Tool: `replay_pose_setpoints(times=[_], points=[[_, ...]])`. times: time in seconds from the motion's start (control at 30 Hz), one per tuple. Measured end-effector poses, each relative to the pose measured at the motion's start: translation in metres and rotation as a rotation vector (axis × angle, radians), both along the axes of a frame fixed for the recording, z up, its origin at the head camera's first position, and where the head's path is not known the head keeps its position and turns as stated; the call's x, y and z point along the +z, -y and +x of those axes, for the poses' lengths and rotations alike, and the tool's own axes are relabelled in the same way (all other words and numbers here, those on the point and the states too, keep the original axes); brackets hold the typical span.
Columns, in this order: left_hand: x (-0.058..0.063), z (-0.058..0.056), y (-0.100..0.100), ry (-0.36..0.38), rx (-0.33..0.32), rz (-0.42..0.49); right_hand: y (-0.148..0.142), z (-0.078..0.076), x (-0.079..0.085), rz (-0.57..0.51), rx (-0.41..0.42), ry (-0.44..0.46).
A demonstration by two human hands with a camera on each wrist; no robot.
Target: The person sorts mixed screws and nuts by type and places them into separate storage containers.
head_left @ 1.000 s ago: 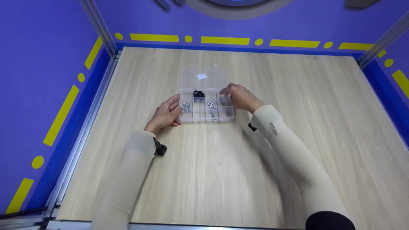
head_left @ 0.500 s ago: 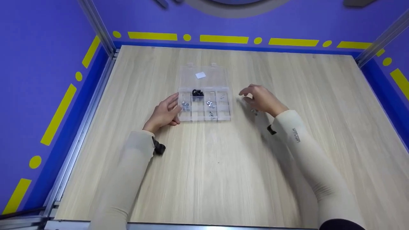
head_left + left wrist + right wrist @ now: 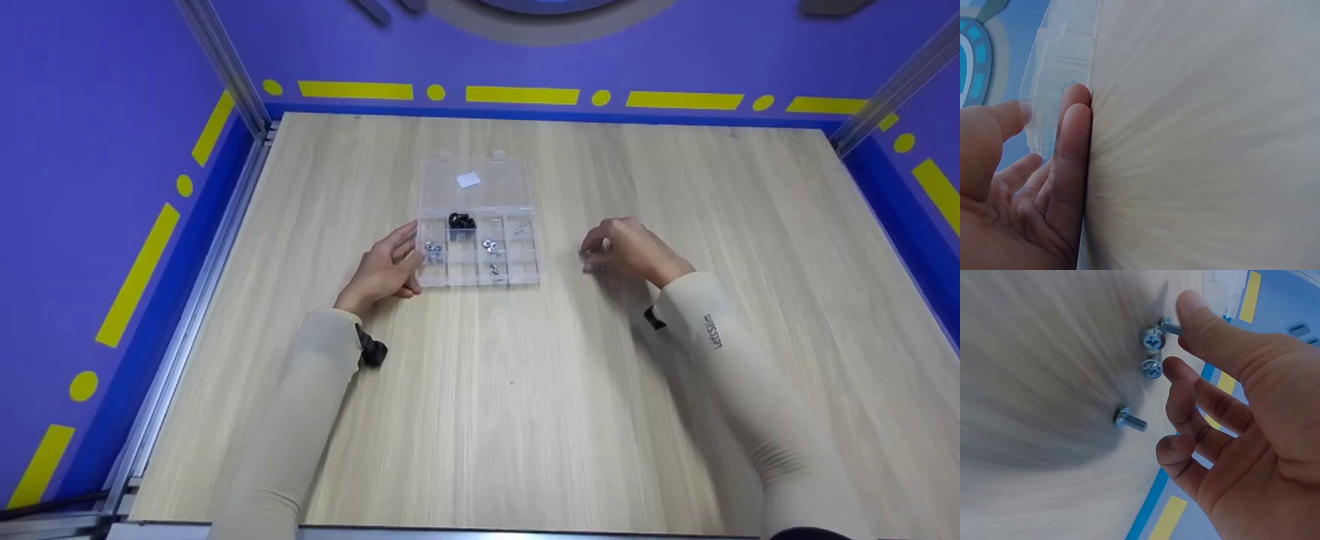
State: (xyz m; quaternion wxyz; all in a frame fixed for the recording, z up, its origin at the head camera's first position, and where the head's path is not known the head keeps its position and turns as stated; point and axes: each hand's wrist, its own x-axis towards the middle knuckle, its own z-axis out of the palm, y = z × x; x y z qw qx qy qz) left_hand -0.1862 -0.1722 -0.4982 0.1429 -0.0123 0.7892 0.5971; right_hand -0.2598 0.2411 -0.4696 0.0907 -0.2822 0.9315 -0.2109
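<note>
A clear plastic compartment box (image 3: 525, 266) stands with its lid (image 3: 502, 187) folded back. My left hand (image 3: 382, 274) rests against its left side, thumb at the rim and fingers fairly straight; the left wrist view shows the fingers low beside the wall. To the right of the box, my right hand (image 3: 630, 251) reaches down to several silver cross-head screws (image 3: 1152, 368) on the table. In the right wrist view a gap separates thumb and index finger, with the thumb tip overlapping one screw (image 3: 1170, 327). Another screw (image 3: 1130, 420) lies apart, below the fingertips.
Inside the box are black parts (image 3: 461, 223) at the back, shiny small parts (image 3: 433, 251) at left, and more metal pieces (image 3: 490, 246) in the middle. A white label (image 3: 468, 180) is on the lid. Blue walls (image 3: 525, 52) bound the wooden table (image 3: 465, 420).
My right hand has left the box's right compartments, moved right and come down at the screws on the table. The left hand stays at the box's left side.
</note>
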Motion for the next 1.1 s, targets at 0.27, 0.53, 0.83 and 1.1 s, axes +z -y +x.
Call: replay_pose_setpoints(times=[0.27,0.53,0.83,1.1], points=[[0.0005,0.0002,-0.0016,0.005,0.007,0.009,-0.0049,0.0026,-0.0041,-0.006,0.024,-0.024],[0.0008,0.0006,-0.0011,0.002,0.004,0.006,-0.0052,0.0037,-0.0056,0.0,0.019,-0.029],[0.0003,0.0006,-0.0006,0.011,0.012,-0.016,-0.0036,0.004,-0.0065,0.004,0.012,-0.041],[-0.001,0.0007,-0.0002,0.01,0.011,-0.03,0.0019,0.0036,-0.0045,0.016,-0.033,-0.06]])
